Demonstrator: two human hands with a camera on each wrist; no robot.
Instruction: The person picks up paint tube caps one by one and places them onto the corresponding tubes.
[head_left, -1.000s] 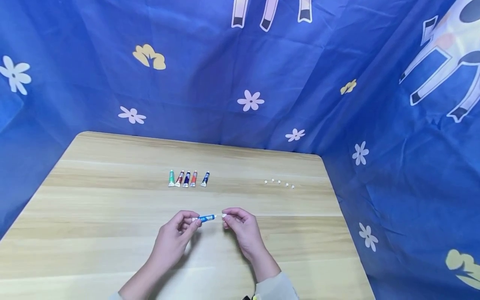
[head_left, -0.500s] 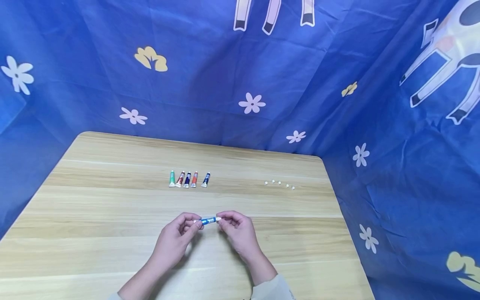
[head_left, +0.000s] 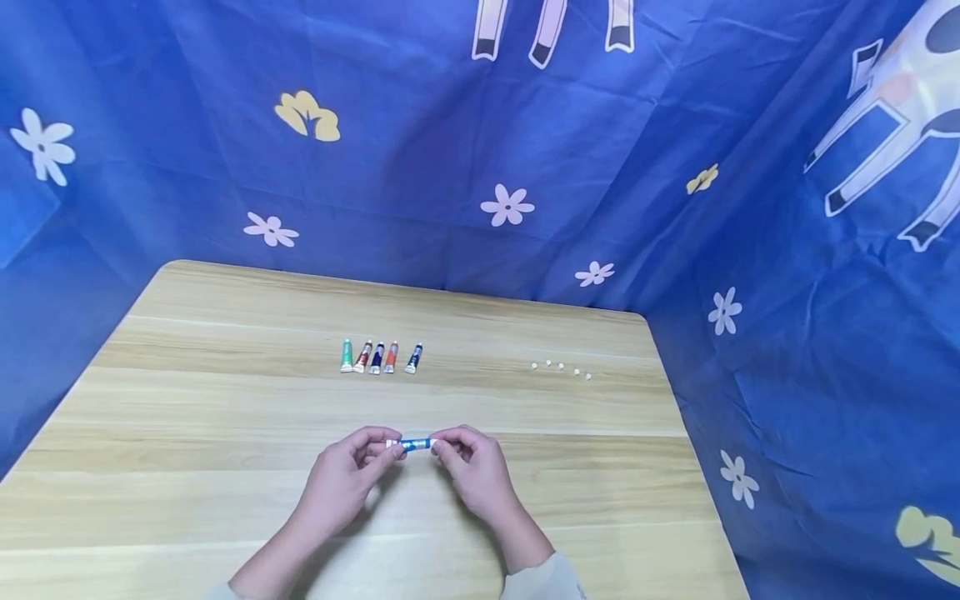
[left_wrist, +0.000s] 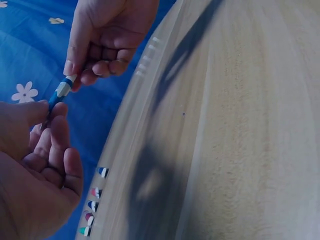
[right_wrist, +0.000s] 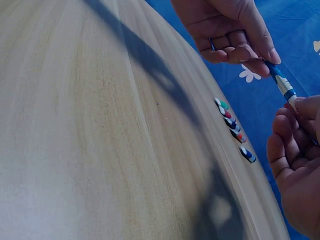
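A small blue paint tube [head_left: 416, 445] is held level above the table between both hands. My left hand [head_left: 345, 477] pinches its flat crimped end between thumb and fingers. At the nozzle end, my right hand [head_left: 480, 475] pinches the white cap [right_wrist: 293, 101], which sits at the tip of the tube and is mostly covered by the fingertips. In the left wrist view the blue paint tube [left_wrist: 59, 94] slants between the two thumbs.
On the wooden table [head_left: 225, 400], several paint tubes lie in a row, among them a green tube [head_left: 347, 356], an orange tube [head_left: 392, 357] and a dark blue tube [head_left: 414, 358] slightly apart. Several small white caps [head_left: 561, 367] lie at the back right. A blue patterned cloth [head_left: 420, 167] hangs behind.
My right hand has moved left, bringing the white cap from apart onto the blue tube's nozzle. The tube has turned nearly level; my left hand keeps its hold.
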